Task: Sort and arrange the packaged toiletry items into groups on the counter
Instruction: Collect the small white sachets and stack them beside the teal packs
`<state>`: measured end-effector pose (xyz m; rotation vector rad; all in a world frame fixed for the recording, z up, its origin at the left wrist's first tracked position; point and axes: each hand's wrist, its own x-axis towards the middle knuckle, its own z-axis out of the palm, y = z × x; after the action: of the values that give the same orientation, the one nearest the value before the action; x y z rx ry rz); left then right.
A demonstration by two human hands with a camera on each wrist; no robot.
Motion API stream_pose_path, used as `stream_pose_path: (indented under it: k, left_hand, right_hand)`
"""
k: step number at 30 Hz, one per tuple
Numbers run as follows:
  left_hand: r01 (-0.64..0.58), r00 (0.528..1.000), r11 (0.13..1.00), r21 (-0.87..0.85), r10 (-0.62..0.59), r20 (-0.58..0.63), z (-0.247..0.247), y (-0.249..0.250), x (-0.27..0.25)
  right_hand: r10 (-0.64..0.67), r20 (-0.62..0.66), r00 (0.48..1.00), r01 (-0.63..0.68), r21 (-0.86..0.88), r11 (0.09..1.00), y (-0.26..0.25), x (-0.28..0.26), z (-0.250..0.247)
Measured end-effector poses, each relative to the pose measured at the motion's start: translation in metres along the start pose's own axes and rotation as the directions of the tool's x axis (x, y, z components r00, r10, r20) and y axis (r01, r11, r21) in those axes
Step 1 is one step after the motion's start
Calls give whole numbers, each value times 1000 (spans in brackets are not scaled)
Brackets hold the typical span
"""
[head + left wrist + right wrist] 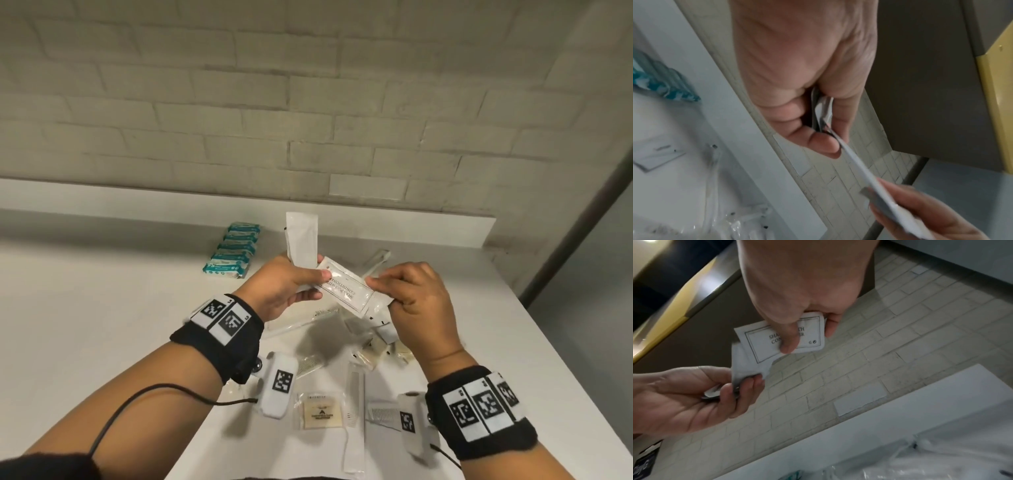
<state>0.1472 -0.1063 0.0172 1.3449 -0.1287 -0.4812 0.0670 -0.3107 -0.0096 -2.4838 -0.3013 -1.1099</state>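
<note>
Above counter (137, 308), centre: shampoo sachet (346, 291), held aloft.
Left hand (281, 287) pinches its 9 o'clock end plus another sachet (302, 240); right hand (416, 294) pinches 3 o'clock end. Light, limp, likely slick; grip sealed edges.

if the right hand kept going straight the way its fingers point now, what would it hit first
Most likely the left hand: the right hand points leftward along the shampoo sachet both pinch. Depth is hard to judge.
</note>
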Motion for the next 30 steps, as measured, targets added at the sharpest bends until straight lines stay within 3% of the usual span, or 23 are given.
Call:
stream_pose_path:
  k: [2, 4, 5, 7, 10, 13, 17, 19, 21, 24, 30]
  left_hand:
    - [-38, 999, 999, 4, 38, -24, -3, 2, 4]
    - [-62, 997, 998, 31, 64, -51, -8, 2, 7]
    - [-70, 995, 996, 55, 73, -66, -11, 2, 9]
    - [-85, 992, 990, 116, 95, -82, -14, 1, 13]
    - [-116, 986, 985, 131, 130, -103, -9, -1, 16]
    - [-205, 961, 978, -28, 196, -197, -3, -1, 20]
    - [-301, 946, 907, -295, 244, -214, 3, 3, 21]
    - [-249, 967, 926, -284, 219, -132, 8, 1, 17]
    - [-176, 984, 972, -157, 177, -11, 14, -5, 10]
    - [-126, 980, 991, 37, 119, 157, 20, -15, 2]
    - [40, 975, 991, -124, -12, 222, 5, -7, 2]
  right_hand:
    - [189, 135, 973, -203, 96, 975, 3, -2, -1]
    - [428, 364, 827, -518, 199, 832, 3, 0, -9]
    - [472, 437, 766, -601, 225, 767, 5, 2, -13]
    - [475, 500, 724, -661, 308, 684, 6, 10, -19]
    - [439, 522, 732, -664, 398, 633, -2, 26, -18]
    - [502, 506, 701, -707, 407, 578, -13, 35, -6]
    - [499, 626, 599, -786, 340, 517, -28, 35, 18]
    - [493, 628, 602, -795, 417, 440, -34, 40, 29]
    - [531, 567, 630, -774, 517, 366, -39, 51, 34]
    - [576, 445, 685, -708, 592, 384, -38, 65, 37]
    - [620, 390, 681, -683, 643, 346, -18, 68, 24]
